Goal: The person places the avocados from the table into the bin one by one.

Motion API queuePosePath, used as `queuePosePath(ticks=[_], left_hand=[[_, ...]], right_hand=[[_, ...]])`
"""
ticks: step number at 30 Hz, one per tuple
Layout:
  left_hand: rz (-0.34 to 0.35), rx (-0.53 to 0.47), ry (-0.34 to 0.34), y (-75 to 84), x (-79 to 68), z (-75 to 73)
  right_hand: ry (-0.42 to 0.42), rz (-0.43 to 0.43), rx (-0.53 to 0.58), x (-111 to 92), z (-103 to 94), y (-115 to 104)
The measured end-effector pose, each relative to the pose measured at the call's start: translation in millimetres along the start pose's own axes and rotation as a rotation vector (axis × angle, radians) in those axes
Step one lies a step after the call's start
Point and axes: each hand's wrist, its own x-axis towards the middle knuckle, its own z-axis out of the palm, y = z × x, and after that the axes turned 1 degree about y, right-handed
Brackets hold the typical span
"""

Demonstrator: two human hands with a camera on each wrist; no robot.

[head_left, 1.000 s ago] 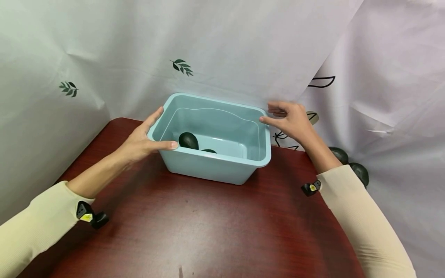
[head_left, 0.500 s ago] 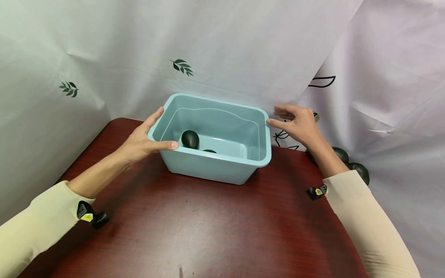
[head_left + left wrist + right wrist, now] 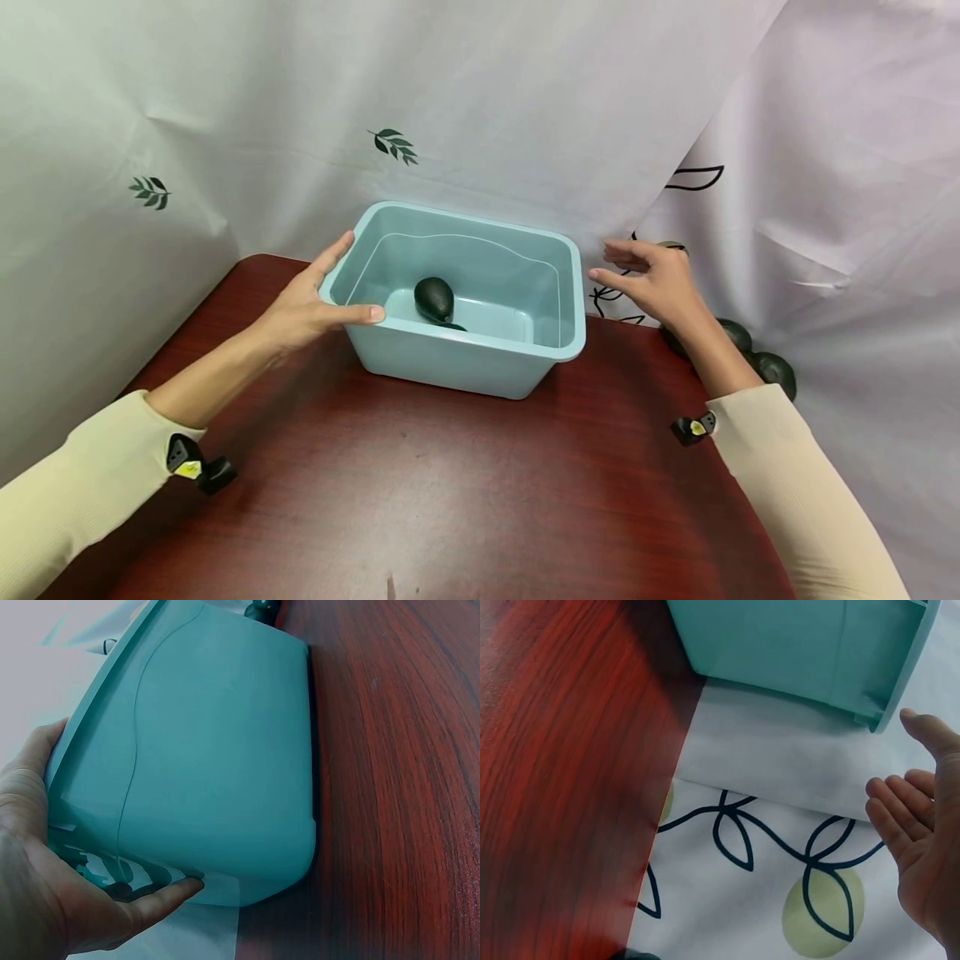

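A person's left hand [image 3: 302, 310] grips a pale blue plastic bin [image 3: 450, 360] at its left end, thumb laid over the near rim and fingers spread along the left side, while the right hand [image 3: 654, 279], holding nothing, hangs just off the bin's right end with fingers loosely extended and thumb apart from the rim. Inside the bin, left of its middle, lies a dark avocado [image 3: 433, 298], tilted, with the top of a second dark fruit [image 3: 454, 327] just showing beside it above the near wall. The bin stands upright toward the far side of a reddish-brown wooden table [image 3: 450, 492]. At right, beyond the right forearm, more dark fruits [image 3: 773, 374] sit clustered, partly hidden. White fabric [image 3: 510, 100] printed with leaves [image 3: 393, 146] hangs behind. Cream sleeves [image 3: 810, 492] cover both forearms, a small black device [image 3: 197, 464] at each cuff
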Motion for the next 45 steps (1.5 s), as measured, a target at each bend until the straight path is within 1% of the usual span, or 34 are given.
queuePosePath(ticks=[6, 10, 20, 26, 35, 45], left_hand=[[0.005, -0.002, 0.005, 0.6, -1.3, -0.6], [-0.003, 0.004, 0.001, -0.2, -0.7, 0.3], [-0.011, 0.006, 0.007, 0.0, -0.8, 0.6], [-0.01, 0.004, 0.003, 0.5, -0.7, -0.2], [-0.015, 0.007, -0.011, -0.2, 0.0, 0.4], [-0.011, -0.004, -0.011, 1.5, -0.7, -0.6]], right_hand=[[-0.007, 0.028, 0.025, -6, -2.0, 7], [-0.009, 0.052, 0.005, -13, -3.9, 13], [0.011, 0.057, -0.047, -28, -7.1, 35], [0.014, 0.1, -0.04, -35, -9.9, 51], [0.009, 0.152, -0.077, -45, -15.0, 71], [-0.006, 0.221, -0.077, -51, -24.3, 90]])
